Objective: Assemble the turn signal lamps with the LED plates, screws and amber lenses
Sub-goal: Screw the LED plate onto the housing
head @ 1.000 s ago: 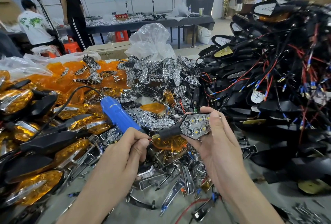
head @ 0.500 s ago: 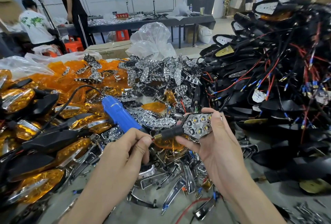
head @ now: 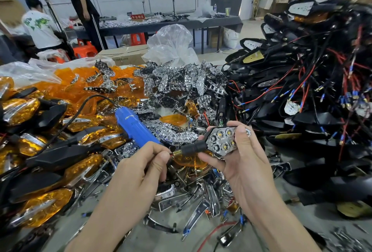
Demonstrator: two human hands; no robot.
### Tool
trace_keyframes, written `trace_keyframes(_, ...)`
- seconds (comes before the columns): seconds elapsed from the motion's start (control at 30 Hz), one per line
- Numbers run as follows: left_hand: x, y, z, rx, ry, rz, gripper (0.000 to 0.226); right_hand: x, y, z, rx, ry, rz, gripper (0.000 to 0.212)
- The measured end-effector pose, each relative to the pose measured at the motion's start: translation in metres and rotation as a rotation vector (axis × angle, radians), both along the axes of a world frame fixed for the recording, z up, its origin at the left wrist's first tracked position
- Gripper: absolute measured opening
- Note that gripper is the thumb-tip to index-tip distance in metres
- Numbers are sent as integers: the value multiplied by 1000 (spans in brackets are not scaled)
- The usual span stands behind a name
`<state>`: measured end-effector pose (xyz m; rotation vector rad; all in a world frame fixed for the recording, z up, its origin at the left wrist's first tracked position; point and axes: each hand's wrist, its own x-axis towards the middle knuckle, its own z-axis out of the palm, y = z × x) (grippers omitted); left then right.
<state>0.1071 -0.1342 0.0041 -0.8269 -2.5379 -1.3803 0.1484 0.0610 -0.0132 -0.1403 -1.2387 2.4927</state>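
My right hand (head: 241,163) grips a black turn signal lamp (head: 220,141) with a chrome LED plate seated in its face, thumb on its right end and fingers underneath. The lamp's black stem (head: 193,148) points left and ends in a brass thread. My left hand (head: 145,163) pinches at that threaded tip, where a bit of red wire shows. A blue electric screwdriver (head: 134,127) slants down behind my left hand, its lower end hidden. Loose amber lenses (head: 80,78) lie heaped at the back left, and chrome LED plates (head: 181,82) at the back centre.
Finished amber lamps (head: 40,209) pile up on the left. A tall heap of black wired housings (head: 302,90) fills the right. Chrome trims (head: 193,209) and small screws litter the grey table (head: 157,239) below my hands. Two people stand at a far bench.
My hands and the lamp have barely moved. The standing person in the background has leaned forward.
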Motion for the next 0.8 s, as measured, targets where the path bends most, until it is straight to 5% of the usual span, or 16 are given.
trace_keyframes(0.33, 2, 4, 2, -98, 138, 107, 26, -3, -4, -8, 30, 51, -40, 24)
trace_keyframes(0.8, -5, 41, 10, -298, 111, -135, 40, -3, -4, -9, -14, 14, -19, 31)
